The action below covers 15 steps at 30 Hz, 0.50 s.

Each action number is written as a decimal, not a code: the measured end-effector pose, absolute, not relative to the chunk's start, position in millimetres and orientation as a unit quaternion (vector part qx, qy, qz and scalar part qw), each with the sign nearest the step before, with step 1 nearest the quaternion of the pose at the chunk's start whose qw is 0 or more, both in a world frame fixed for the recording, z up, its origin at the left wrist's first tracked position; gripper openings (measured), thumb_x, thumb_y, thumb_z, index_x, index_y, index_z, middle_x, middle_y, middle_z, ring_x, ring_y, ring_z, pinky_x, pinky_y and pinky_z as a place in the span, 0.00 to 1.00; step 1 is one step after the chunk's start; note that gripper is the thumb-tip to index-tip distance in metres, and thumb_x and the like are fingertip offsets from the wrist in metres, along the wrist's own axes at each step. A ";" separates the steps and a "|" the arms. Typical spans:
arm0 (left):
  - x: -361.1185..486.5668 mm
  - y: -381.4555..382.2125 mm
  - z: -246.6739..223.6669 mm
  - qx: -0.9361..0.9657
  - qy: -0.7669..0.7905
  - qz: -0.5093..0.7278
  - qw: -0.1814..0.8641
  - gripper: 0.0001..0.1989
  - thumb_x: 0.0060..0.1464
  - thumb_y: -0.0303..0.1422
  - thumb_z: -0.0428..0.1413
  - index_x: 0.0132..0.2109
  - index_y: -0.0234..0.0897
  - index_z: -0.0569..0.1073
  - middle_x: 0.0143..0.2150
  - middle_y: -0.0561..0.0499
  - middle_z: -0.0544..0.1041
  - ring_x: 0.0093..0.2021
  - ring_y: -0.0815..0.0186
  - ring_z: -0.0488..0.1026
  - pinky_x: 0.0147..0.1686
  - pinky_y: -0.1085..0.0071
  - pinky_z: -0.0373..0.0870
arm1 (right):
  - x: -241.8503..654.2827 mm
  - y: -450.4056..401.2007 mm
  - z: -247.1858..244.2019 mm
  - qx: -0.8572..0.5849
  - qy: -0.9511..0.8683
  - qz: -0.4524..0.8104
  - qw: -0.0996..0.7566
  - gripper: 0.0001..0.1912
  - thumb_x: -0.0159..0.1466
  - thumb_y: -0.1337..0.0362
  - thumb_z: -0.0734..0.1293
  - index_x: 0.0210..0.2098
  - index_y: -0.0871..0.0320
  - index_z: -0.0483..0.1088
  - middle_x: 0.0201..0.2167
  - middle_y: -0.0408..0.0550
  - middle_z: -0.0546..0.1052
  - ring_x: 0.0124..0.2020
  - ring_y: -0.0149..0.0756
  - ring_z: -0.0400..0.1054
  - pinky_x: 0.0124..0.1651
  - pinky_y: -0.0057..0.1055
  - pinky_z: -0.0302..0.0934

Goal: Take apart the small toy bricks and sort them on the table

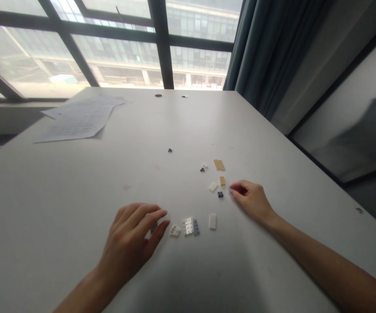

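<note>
Perhaps the left hand point(127, 237), grip parted about a dark piece point(154, 227), could drift and knock the white piece point(175, 231) beside it on the table point(77, 187); whether the right hand's point(252, 201) near-pinched grip holds anything, I can't tell.

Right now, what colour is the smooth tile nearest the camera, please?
The tile is white; it shows best in the head view.

Dark brick point(220, 194) blocks right grip point(252, 201) leftward; mid tabletop point(175, 184) open.
</note>
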<state>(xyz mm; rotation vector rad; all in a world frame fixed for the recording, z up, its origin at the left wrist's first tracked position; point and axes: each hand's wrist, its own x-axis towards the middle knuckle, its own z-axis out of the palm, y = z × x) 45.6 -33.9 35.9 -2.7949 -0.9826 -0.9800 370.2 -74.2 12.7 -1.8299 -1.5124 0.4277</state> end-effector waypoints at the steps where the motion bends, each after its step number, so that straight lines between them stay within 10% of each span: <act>1: 42.3 -34.4 35.1 -0.894 -0.318 -0.316 0.010 0.07 0.54 0.30 0.59 0.42 0.41 0.73 0.38 0.50 0.76 0.39 0.61 0.71 0.43 0.61 0.66 | 368.2 -73.1 13.1 -0.708 -0.590 0.167 0.351 0.06 0.57 0.65 0.67 0.32 0.57 0.76 0.27 0.44 0.78 0.27 0.34 0.70 0.34 0.31 0.63; 15: 30.5 -33.2 29.0 -0.886 -0.338 -0.318 0.000 0.05 0.55 0.32 0.58 0.41 0.42 0.74 0.39 0.50 0.77 0.40 0.60 0.72 0.43 0.61 0.67 | 364.3 -68.2 14.1 -0.695 -0.629 0.118 0.327 0.05 0.59 0.67 0.66 0.32 0.57 0.75 0.31 0.45 0.76 0.27 0.33 0.69 0.35 0.31 0.63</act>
